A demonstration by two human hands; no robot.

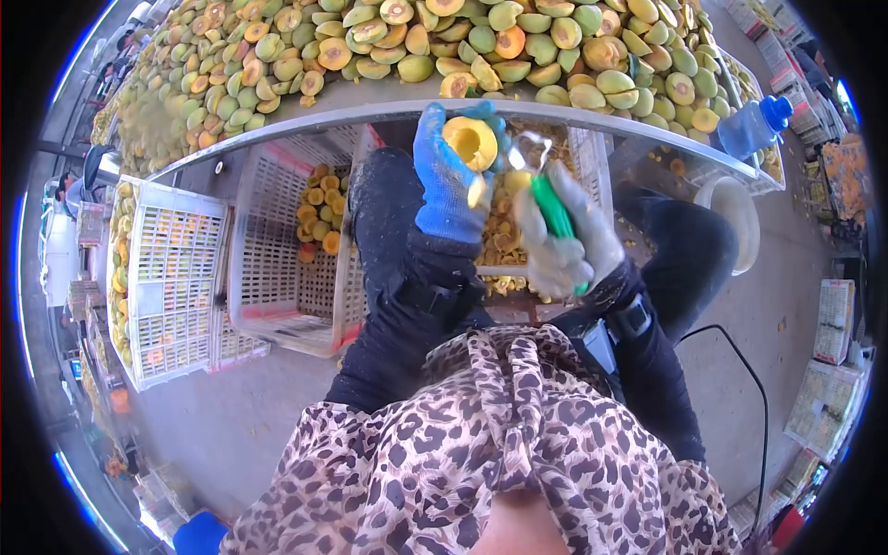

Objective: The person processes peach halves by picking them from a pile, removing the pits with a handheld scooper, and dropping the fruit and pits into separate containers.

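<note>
1. In the head view, a hollowed yellow fruit half (469, 141) is held by the left hand (446, 176), which is covered by a blue glove; the fingers are clamped around the fruit, and its cut face is turned up.
2. The fruit half is held just beyond the near rim of the table (356, 117), and a small yellow scrap (476, 192) is seen just below it.
3. A green-handled tool (552, 203) is gripped by the right hand (569, 236), gloved in pale grey, with the fingers closed around the handle. The metal end is blurred near the fruit half; whether they touch cannot be told.
4. The table is heaped with cut fruit (416, 37), and a blue bottle (745, 128) is placed at its right end.
5. Below the hands, yellow pieces (499, 242) are gathered between the person's knees.
6. To the left, more fruit halves (319, 211) are held in a slatted crate (268, 305); to the right, a white bucket (737, 227) is partly hidden by the leg.
</note>
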